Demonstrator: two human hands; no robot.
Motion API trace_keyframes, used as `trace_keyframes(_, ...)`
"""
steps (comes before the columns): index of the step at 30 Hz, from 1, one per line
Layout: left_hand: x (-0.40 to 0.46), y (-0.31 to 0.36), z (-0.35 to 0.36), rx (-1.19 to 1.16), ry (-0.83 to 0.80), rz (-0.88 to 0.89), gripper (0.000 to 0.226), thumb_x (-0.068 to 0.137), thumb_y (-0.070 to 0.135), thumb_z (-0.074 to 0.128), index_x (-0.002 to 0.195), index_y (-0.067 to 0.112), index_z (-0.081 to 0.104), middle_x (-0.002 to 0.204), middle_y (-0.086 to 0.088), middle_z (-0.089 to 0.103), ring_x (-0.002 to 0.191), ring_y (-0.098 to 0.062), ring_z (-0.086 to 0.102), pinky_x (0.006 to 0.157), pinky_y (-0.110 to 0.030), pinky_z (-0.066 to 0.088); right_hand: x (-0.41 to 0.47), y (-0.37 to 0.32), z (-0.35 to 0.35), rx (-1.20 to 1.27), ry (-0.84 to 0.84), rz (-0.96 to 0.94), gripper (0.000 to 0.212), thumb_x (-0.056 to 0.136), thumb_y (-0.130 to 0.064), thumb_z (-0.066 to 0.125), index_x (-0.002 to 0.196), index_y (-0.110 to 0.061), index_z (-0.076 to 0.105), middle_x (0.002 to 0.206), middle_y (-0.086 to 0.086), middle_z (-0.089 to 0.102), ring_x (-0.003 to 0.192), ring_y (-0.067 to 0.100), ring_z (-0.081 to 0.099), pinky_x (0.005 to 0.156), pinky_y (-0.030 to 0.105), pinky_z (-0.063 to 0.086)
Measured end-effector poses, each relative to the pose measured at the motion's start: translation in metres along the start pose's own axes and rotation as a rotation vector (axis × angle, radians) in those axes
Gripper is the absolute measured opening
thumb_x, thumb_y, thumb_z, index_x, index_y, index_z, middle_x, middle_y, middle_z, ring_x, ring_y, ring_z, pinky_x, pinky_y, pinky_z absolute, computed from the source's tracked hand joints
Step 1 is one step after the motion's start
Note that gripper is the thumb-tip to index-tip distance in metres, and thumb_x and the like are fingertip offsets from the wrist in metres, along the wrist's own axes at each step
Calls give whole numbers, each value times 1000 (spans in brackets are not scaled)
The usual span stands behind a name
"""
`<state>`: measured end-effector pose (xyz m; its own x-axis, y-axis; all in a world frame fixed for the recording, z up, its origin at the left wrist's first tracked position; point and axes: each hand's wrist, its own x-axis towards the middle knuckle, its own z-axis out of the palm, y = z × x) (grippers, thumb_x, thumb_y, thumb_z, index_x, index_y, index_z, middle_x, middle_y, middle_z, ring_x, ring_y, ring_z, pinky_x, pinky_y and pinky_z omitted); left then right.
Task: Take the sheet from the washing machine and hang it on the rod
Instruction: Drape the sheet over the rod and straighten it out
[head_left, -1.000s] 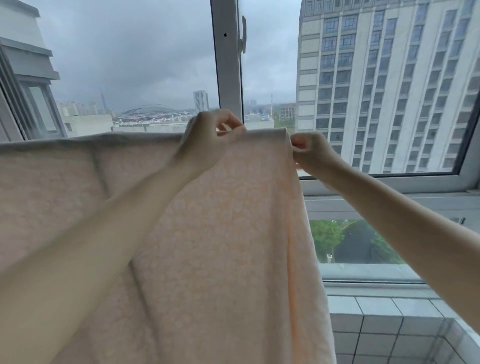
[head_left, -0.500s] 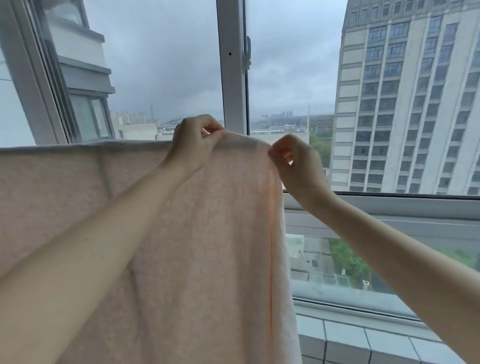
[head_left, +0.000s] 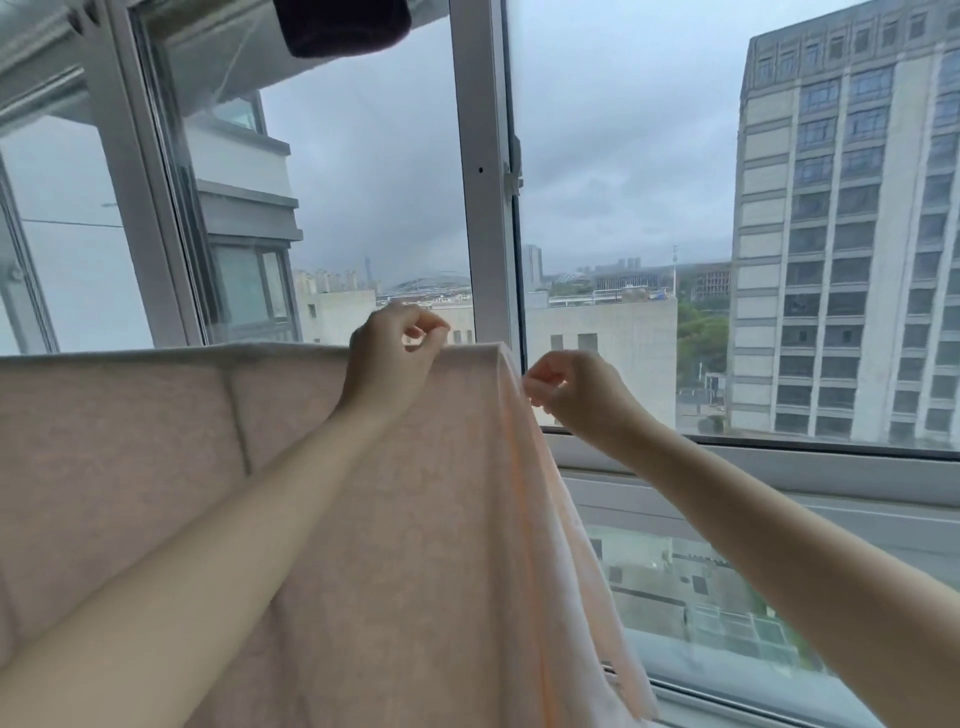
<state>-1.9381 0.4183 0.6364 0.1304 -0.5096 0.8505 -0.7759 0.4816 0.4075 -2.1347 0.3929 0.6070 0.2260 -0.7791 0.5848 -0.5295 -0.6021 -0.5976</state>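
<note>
Sheet (head_left: 363, 519) draped lengthwise left–right, hanging down; left hand (head_left: 387, 358) pinching top fold, right hand (head_left: 566, 389) curled, holding nothing

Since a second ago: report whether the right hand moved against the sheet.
Yes. The right hand has slipped rightward and slightly down, off the edge of the sheet.

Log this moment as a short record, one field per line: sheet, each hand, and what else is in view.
sheet: pale pink sheet draped over a straight top line, hanging down on the near side; the rod itself is hidden under it
left hand: left hand at the sheet's top edge, fingers curled, thumb and fingertips pinched together
right hand: right hand just right of the sheet's side edge, fingers curled; contact unclear
window: white window frame behind the sheet
overhead: dark cloth at the top edge
</note>
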Motion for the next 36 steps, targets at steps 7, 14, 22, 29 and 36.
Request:
trace_keyframes(7, -62, 3, -3, 124, -42, -123, 37, 76, 61, 62, 65, 26, 62, 65, 15, 61, 78, -17, 59, 69, -34, 49, 3, -18, -1, -13, -44, -154, 20, 93, -12, 56, 111, -16, 65, 100, -7, 63, 87, 11, 60, 69, 20, 43)
trace_keyframes(14, -81, 28, 15, 315, -251, -170, 35, 78, 58, 62, 79, 24, 71, 79, 11, 70, 86, -15, 61, 84, -36, 48, 11, -13, 5, 58, -40, -198, 16, 88, -10, 62, 75, -15, 69, 79, 3, 71, 82, 18, 68, 73, 30, 52)
trace_keyframes(22, -54, 40, -16, 237, 22, -112, 25, 83, 40, 67, 67, 21, 66, 68, 4, 68, 72, -22, 64, 68, -32, 47, 27, -17, -10, 56, 170, -200, 15, 90, -11, 60, 98, -10, 73, 79, -2, 66, 74, 13, 58, 62, 18, 38)
trace_keyframes(29, 7, 60, -4, 312, -42, -35, 11, 79, 27, 67, 71, 21, 69, 73, 5, 68, 79, -21, 64, 71, -35, 51, 57, -17, -19, -57, 179, -221, 19, 90, -8, 58, 99, -9, 74, 96, 6, 73, 90, 18, 63, 69, 17, 33)
trace_keyframes(36, -25, 50, -18, 213, -221, 28, 12, 77, 33, 75, 71, 24, 71, 63, 13, 64, 63, -6, 58, 66, -33, 53, 39, 18, -34, 27, -109, -280, 12, 88, -12, 64, 83, -20, 72, 70, -10, 65, 63, 2, 57, 57, 13, 39)
